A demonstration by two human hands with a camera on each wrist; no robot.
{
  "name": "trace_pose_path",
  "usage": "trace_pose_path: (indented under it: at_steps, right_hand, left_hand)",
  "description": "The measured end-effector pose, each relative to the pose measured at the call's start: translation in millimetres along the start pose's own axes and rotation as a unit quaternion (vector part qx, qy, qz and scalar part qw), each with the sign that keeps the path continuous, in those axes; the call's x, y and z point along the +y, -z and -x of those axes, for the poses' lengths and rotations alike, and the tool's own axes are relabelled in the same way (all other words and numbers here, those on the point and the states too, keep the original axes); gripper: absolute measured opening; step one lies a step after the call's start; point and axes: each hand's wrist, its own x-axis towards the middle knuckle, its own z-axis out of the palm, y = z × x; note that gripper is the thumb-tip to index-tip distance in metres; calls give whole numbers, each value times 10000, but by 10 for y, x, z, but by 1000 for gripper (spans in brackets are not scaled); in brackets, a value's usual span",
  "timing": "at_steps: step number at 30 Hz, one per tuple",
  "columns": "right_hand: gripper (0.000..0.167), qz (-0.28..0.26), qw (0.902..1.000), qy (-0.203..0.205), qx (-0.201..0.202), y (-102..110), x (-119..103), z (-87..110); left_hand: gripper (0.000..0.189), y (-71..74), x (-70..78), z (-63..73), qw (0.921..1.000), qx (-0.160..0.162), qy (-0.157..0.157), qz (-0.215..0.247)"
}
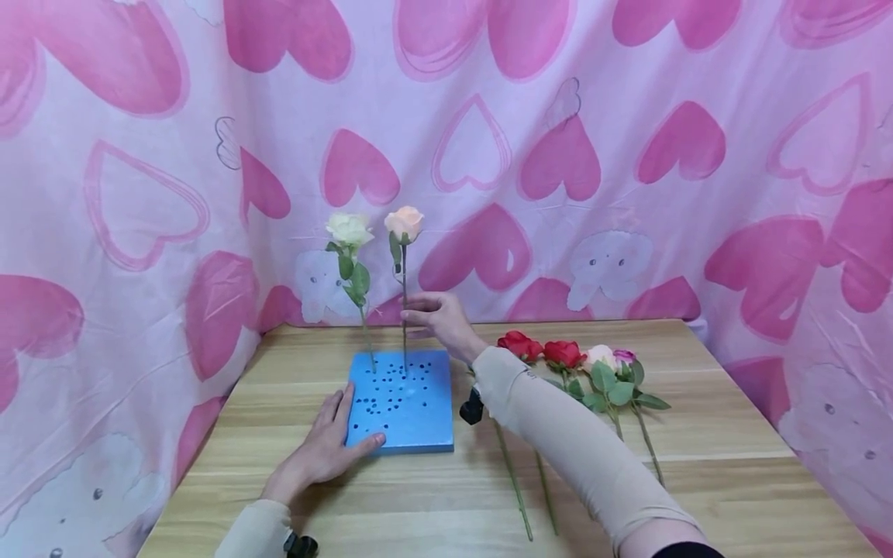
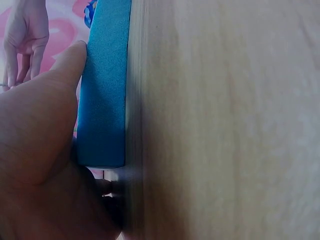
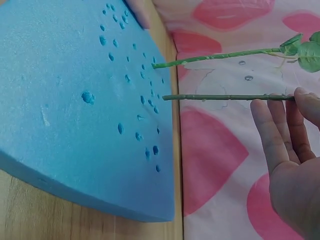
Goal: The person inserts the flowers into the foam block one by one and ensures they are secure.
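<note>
Now the right hand (image 1: pixel 438 318) pinches an upright peach rose (image 1: pixel 404 224) by its stem (image 3: pixel 220 97), the lower end at the holed top of a blue foam block (image 1: pixel 420 434), near a standing white rose (image 1: pixel 349 229), while the left hand (image 1: pixel 322 448), splayed, touches the block's left side on the wooden surface (image 1: pixel 391 511).

Head view from above, facing forward-down; both wrist views close, turned sideways; all share blue block (image 1: pixel 412 418).
</note>
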Motion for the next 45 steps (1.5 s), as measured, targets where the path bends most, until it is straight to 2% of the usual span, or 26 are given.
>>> trace_pose_path:
  at_steps: [8,16,32,40,45]
  right_hand:
    - [32,-68,9998,-150,65,-64,43,-42]
    - [42,-49,9999,-124,-46,-142,78,-134]
    - [30,123,9999,-34,-107,-197,199,-167]
    - [31,246,9994,-242,-78,-193,251,-135]
    - [40,145,9991,-377,-94,-210,259,-120]
  left_hand:
    - [122,-18,-21,7,10000,45,2,-5]
    - [122,-14,-13,-6,9999,135,11,7]
    - [122,-11,-18,-14,9999,135,85,-19]
    - [122,-9,-16,-20,9998,162,92,-15]
    - [122,-15,-22,-21,9998,169,97,-34]
